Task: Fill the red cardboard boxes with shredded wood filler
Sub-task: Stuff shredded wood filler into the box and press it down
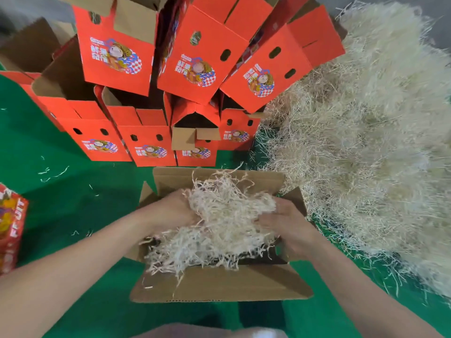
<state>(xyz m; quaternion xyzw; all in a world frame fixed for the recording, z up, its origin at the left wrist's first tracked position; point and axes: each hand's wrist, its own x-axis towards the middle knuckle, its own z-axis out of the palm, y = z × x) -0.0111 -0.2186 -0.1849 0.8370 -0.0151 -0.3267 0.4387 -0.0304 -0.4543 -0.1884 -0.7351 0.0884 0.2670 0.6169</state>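
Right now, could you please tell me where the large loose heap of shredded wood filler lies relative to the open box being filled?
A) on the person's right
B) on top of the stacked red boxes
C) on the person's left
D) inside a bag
A: the heap spreads on the right of the open box, beyond the right hand gripping a clump of filler.

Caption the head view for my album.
Left hand and right hand hold pale shredded wood filler in an open cardboard box.
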